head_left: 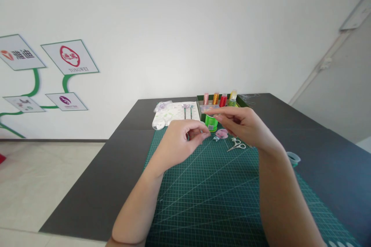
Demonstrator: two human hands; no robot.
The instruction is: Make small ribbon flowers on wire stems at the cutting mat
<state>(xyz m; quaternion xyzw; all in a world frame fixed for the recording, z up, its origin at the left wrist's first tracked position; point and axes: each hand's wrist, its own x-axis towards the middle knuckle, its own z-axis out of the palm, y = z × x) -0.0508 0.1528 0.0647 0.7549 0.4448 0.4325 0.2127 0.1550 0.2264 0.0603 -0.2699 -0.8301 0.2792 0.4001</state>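
My left hand (185, 139) is raised over the cutting mat, its thumb and forefinger pinched together. Whatever sits in that pinch is too small to make out. To the right, my right hand (242, 123) is held a little higher, fingers stretched to the left and pressed close to the thumb; anything between them is too fine to tell. Just behind the fingertips stands a bright green tub (211, 123). A pink petal-like piece (222, 134) and small scissors with white handles (237, 145) lie on the mat below my right hand.
The green gridded cutting mat (203, 200) covers the dark table (95, 185). A dark green box (199, 104) at the back holds several thread spools (216, 98). A white patterned sheet (176, 112) bears two thin hairpin-like sticks (191, 112). A small clear cup (293, 157) stands right.
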